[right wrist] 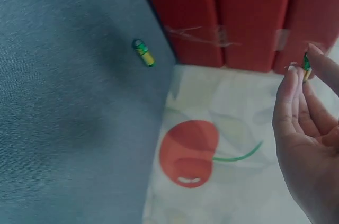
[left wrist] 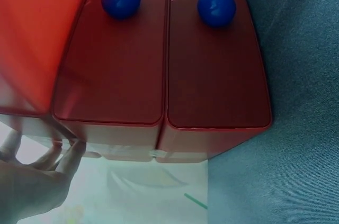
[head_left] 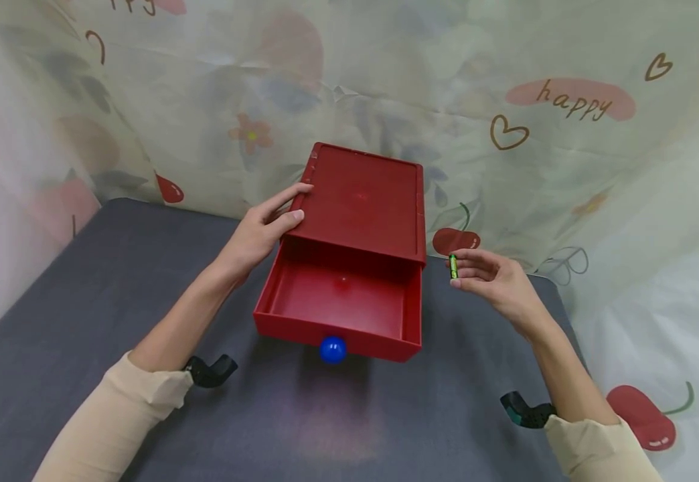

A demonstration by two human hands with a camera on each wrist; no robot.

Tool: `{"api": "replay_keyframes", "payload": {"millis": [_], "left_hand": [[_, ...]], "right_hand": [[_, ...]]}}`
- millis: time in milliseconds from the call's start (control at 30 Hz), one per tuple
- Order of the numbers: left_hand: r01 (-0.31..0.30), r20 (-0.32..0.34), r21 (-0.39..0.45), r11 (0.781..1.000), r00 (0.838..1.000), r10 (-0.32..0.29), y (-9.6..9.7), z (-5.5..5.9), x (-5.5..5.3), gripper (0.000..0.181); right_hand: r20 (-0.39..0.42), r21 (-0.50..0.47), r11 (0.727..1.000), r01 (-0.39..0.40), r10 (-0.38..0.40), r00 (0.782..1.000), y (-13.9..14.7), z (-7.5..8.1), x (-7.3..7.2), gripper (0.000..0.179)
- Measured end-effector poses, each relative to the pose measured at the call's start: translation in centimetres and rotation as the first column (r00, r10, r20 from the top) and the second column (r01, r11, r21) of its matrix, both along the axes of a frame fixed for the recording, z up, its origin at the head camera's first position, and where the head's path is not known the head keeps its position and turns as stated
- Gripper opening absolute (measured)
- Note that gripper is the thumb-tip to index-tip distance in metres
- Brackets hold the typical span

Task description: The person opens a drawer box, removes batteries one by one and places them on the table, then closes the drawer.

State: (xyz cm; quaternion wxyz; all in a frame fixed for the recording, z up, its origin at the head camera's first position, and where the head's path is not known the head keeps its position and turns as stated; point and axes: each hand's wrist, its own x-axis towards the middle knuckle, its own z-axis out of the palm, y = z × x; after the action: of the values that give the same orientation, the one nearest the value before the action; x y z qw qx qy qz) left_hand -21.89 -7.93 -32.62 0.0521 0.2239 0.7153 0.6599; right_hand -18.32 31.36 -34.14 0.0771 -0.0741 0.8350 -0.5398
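- Battery [head_left: 453,266], small and green, sat right of centre in the head frame, pinched between your right hand's [head_left: 497,278] thumb and fingertips, thumb at its lower end.
- Its long axis stood nearly upright in that frame, apart from everything but your fingers.
- From there, the pulled-out drawer [head_left: 289,329] lay to the left and slightly lower in the frame, its right wall near the battery but not touching it; that sideways gap looked like the relation that counted.
- Your left hand [head_left: 259,234] was unclenched, thumb and index finger resting on the upper left edge of the red cabinet [head_left: 364,201]; it already touched the cabinet, while your right hand was apart from it.
- Farther out, a second battery [right wrist: 143,52] lay on the grey table [right wrist: 63,144], upper middle of the right wrist frame, slanting from upper left to lower right; you could not pick it out in the head view.
- Your remaining left fingers were hidden from above, the right wrist frame cropped your right hand, and the lower drawers [left wrist: 217,70] showed only from the left wrist.
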Motion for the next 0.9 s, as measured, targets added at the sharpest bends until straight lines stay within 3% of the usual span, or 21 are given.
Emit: {"api": "replay_keyframes", "payload": {"millis": [267,900], "left_hand": [[0.005,-0.003,-0.002,1.0,1.0,-0.005,0.1,0.1,0.1,0.046],[0.027,0.0,0.012,1.0,1.0,-0.027,-0.1,-0.1,0.0,0.047]], "right_hand": [[-0.025,-0.044,0.999,0.01,-0.011,1.0,-0.2,-0.4,0.2,0.051],[0.005,-0.048,0.998,0.04,-0.04,0.999,0.4,-4.3,-0.6,0.051]]}}
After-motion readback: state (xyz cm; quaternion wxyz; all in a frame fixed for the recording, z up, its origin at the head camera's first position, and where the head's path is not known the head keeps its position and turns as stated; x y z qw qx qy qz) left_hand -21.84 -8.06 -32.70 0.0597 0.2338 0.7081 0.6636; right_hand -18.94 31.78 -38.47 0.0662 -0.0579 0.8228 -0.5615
